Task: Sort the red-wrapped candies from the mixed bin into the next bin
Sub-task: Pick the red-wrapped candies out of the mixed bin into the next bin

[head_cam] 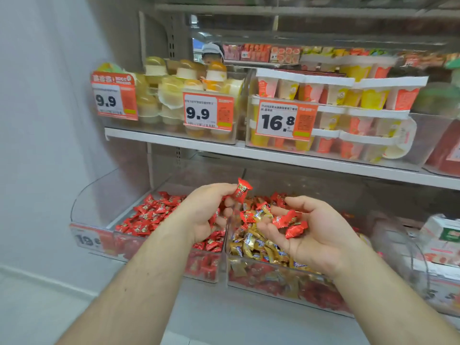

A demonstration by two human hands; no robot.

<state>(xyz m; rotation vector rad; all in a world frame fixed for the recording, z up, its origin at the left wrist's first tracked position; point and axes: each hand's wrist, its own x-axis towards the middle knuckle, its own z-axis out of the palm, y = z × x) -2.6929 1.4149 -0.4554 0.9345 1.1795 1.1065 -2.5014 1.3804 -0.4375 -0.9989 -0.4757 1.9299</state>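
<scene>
Pinching one red-wrapped candy (242, 193) at centre frame with my left hand (207, 215) above the divider | right hand (307, 231) cupped palm-up, fingers loosely spread, red candies (288, 222) resting on it over the mixed bin (273, 282) | red bin (199, 272) lower left.

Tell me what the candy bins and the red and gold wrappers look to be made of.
Bins: clear rigid plastic, probably acrylic; the candies show through the walls. Red wrappers: glossy printed film, crinkled at the twisted ends, likely plastic. Gold wrappers: shiny metallic-looking film, foil or metallised plastic; which one cannot be told.
</scene>
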